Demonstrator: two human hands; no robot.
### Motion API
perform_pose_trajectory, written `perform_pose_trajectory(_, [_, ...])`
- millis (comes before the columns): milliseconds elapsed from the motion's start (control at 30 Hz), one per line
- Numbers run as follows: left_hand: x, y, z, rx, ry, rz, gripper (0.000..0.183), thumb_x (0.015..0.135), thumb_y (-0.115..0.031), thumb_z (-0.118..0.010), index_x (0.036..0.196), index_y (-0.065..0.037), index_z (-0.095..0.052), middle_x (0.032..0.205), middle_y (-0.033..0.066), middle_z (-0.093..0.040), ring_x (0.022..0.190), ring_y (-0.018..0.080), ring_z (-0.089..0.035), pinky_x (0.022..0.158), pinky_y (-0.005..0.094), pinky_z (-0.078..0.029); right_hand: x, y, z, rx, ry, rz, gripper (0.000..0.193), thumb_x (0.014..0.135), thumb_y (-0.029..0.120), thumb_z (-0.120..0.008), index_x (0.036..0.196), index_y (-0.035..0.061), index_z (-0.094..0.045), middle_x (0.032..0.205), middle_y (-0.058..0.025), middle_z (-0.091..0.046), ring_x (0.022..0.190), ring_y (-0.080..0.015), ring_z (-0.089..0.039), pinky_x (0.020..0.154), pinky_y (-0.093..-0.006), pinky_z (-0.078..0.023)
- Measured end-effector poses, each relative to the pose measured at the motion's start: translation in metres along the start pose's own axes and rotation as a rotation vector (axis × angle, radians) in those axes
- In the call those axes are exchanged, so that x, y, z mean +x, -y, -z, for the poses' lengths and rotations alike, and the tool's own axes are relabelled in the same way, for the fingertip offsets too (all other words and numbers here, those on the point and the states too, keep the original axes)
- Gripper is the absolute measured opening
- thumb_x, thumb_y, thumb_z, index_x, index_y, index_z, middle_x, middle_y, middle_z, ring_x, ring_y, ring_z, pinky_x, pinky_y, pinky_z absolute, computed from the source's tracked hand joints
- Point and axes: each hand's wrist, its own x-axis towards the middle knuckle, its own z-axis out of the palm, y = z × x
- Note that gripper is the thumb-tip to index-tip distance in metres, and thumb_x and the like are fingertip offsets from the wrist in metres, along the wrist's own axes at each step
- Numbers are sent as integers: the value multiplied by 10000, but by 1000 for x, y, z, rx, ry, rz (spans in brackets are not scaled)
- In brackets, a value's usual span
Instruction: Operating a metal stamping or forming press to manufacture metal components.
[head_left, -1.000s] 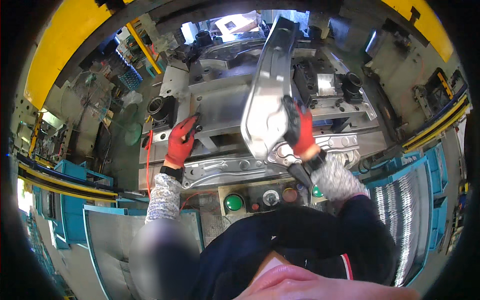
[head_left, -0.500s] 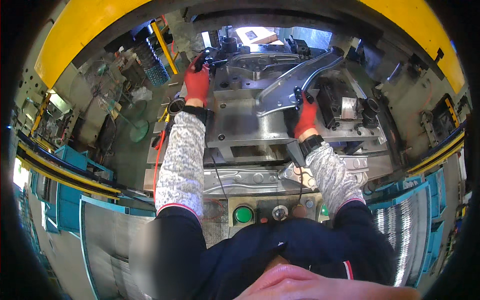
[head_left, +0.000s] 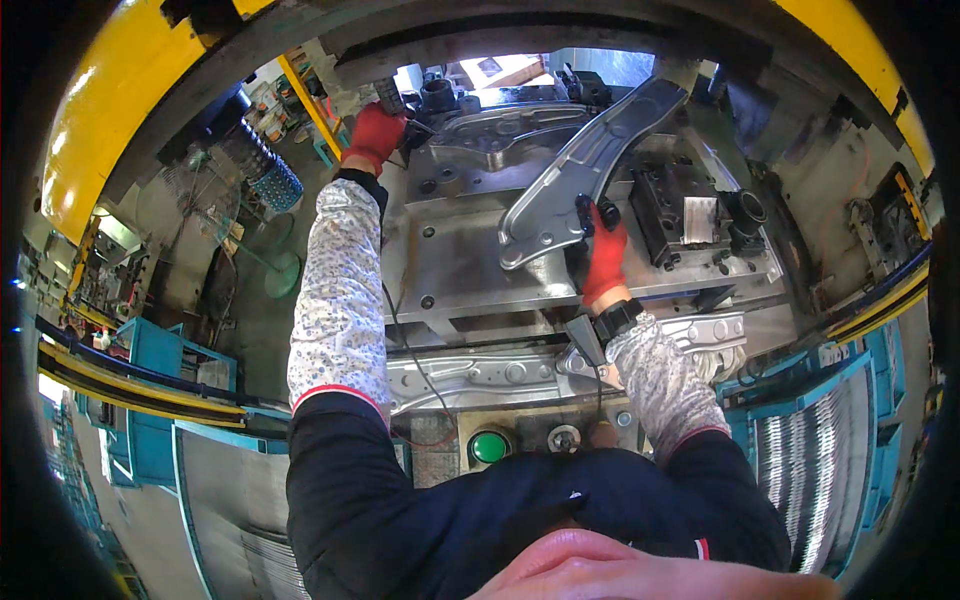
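My right hand [head_left: 606,255], in a red glove with dark fingertips, is closed on the lower right edge of a long curved stamped metal part [head_left: 575,175]. That part is held aslant over the right side of the steel die [head_left: 470,262], its far end pointing up and right. Up at the die's far left corner is my left hand [head_left: 375,137], also red-gloved, its fingers curled around something dark I cannot make out. A shaped metal form [head_left: 500,128], possibly another stamped part, lies on the far part of the die, right of my left hand.
Another stamped part [head_left: 480,372] lies along the near ledge, above a control box with a green button [head_left: 488,447]. A dark block [head_left: 672,215] and a round post [head_left: 745,212] stand at the right. Blue-framed racks of metal sheets [head_left: 815,450] flank me. A yellow press frame [head_left: 110,120] arches overhead.
The metal part in my right hand has turned to show more of its broad face. Its near end sits slightly lower in view. My left hand appears farther left; the whole view has shifted somewhat.
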Motion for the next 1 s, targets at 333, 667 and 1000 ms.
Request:
perform_pose_trajectory(333, [29,43,-19,-328,46,-85,473,702,-371,-655,1052,-67,-562,1017,131,-608,971,266,-570,836,347,-429,-14,24,-13,79,11,-110,189,818,176,-610,936,36,-563,809,22,-549,692,-71,-461,619,-233,-377])
perform_pose_trajectory(667, [67,56,-54,-82,294,-298,526,800,-407,-507,1177,-42,-475,1102,164,-553,1068,274,-498,929,350,-372,-7,16,-7,222,15,-110,181,821,149,-608,954,35,-562,841,23,-561,722,-63,-477,639,-217,-381])
perform_pose_trajectory(1000, [114,131,-93,-296,84,-495,420,811,-299,-461,1113,-10,-502,1007,171,-585,989,286,-532,884,367,-409,-5,-7,-3,114,62,-104,248,833,138,-588,1034,2,-541,946,-23,-580,819,-72,-509,741,-234,-406])
